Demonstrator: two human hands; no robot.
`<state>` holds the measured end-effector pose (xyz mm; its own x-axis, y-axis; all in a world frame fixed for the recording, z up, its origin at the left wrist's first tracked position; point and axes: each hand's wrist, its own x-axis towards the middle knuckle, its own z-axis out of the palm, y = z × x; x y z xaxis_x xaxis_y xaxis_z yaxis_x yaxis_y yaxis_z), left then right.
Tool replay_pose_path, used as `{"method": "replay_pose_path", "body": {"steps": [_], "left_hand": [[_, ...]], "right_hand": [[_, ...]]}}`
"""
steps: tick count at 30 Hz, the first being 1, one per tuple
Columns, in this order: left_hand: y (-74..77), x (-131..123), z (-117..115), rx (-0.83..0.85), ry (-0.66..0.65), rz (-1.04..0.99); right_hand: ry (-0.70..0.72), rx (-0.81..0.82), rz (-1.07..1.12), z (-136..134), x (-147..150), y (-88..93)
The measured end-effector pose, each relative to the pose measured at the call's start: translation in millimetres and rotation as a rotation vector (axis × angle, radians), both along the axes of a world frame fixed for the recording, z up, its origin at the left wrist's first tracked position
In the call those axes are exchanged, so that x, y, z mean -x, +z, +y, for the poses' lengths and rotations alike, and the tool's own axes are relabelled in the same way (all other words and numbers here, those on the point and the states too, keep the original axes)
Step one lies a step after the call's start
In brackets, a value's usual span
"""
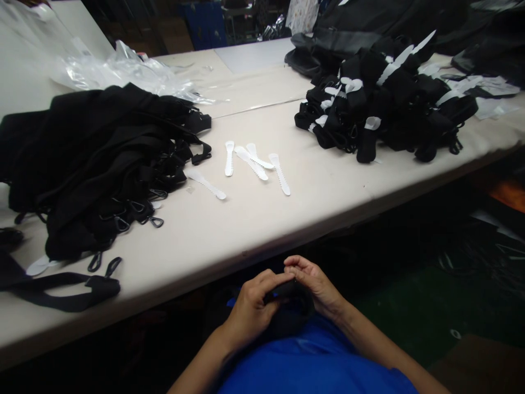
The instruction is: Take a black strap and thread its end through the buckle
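Note:
Below the table's front edge, close to my body, my left hand (pixel 256 303) is closed round a black strap (pixel 301 301) that curves in a loop. My right hand (pixel 314 279) pinches at the strap's upper end, its fingertips touching those of my left hand. Several white serrated plastic ties (pixel 251 163) lie on the middle of the table. At the right sits a heap of bundled black straps (pixel 389 104), some with white ties round them. On the left is a pile of loose black straps (pixel 98 158) with black metal clips.
The cream table (pixel 197 241) runs across the view. Clear plastic bags (pixel 123 71) lie behind the left pile. One separate strap (pixel 69 293) rests near the front left edge. Black bags (pixel 365 22) stand at the back right.

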<state>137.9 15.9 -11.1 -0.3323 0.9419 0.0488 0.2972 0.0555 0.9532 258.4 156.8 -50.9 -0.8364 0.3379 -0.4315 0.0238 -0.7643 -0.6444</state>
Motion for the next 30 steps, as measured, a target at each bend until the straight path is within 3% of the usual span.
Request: {"method": "replay_pose_path", "body": {"steps": [6, 8, 11, 13, 18, 20, 23, 26, 30], "left_hand": [[-14.2, -6, 0, -0.281, 0.141, 0.294], [-12.4, -6, 0, -0.284, 0.175, 0.336], [-6.2, -8, 2, -0.174, 0.202, 0.229], [-2.4, -10, 4, -0.060, 0.262, 0.132], [0.1, -11, 11, 0.079, 0.432, 0.015], [-0.2, -10, 14, 0.104, 0.494, -0.009], [0.4, -10, 18, 0.122, 0.541, -0.028], [2.9, -13, 19, 0.120, 0.577, -0.030], [7.0, -18, 17, 0.113, 0.585, -0.045]], "right_hand": [[-0.075, 0.239, 0.040, -13, 10, 0.5], [-0.091, 0.249, 0.032, -14, 11, -1.2], [-0.140, 0.226, 0.045, -11, 10, -3.3], [-0.140, 0.075, 0.043, -9, 6, -4.0], [-0.139, -0.881, -0.038, -7, -10, -1.2], [-0.155, -1.131, -0.066, -9, -15, 4.0], [-0.068, -1.307, -0.042, -16, -14, 11.7], [0.015, -1.356, -0.079, -23, -6, 11.0], [-0.055, -1.412, -0.144, -25, 4, 2.4]]}}
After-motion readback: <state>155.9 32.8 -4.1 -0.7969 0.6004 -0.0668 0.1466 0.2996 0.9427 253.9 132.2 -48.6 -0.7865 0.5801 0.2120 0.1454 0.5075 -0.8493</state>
